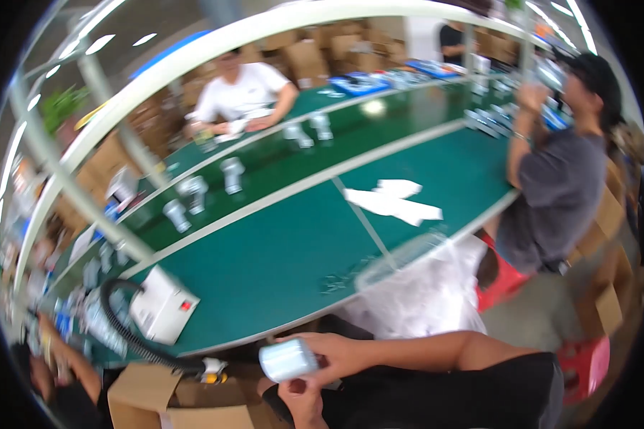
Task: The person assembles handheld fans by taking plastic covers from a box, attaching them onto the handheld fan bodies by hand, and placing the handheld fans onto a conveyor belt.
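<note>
Two hands: right hand (334, 355) and left hand (302, 397) meet below the green counter (265, 264).
Fingers: right ones grip a small shiny silver cylinder (288, 360); left ones curled beneath, touching unclear.
Risk: cylinder may slip into the open cardboard box (147, 393) beside it.

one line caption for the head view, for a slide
Both hands hold a small silvery cylinder beside a green worktable.

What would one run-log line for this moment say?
right hand: holds silvery wrapped cylinder | left hand: just below it, contact unclear | green table: white box, black hose
</note>
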Motion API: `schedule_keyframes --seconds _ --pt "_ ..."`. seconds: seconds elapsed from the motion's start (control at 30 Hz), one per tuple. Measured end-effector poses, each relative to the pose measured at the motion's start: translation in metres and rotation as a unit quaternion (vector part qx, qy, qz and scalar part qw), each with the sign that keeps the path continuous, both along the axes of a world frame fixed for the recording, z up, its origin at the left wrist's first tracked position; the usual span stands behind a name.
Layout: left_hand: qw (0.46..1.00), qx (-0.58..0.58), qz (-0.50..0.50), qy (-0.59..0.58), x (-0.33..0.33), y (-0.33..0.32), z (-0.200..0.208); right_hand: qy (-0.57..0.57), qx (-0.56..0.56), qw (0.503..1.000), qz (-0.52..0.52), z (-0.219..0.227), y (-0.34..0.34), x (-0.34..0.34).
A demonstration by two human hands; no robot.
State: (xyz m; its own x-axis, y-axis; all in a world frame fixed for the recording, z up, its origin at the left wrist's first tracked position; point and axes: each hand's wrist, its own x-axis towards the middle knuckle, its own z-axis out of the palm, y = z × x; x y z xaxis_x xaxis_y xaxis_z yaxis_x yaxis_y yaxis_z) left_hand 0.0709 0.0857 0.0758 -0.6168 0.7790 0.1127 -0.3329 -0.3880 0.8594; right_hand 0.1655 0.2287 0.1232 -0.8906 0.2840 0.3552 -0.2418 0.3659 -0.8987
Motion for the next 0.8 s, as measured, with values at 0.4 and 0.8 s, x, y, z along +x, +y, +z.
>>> schedule_keyframes --seconds 0.4,0.8 --pt "0.991 0.005 -0.126 -0.046 -0.012 -0.036 0.011 -0.279 -0.016 0.918 0.281 -0.021 0.026 0.024" --pt "0.946 -0.228 -0.218 0.076 0.008 -0.038 -0.076 -0.278 0.278 0.909 0.142 -0.046 -0.017 0.064"
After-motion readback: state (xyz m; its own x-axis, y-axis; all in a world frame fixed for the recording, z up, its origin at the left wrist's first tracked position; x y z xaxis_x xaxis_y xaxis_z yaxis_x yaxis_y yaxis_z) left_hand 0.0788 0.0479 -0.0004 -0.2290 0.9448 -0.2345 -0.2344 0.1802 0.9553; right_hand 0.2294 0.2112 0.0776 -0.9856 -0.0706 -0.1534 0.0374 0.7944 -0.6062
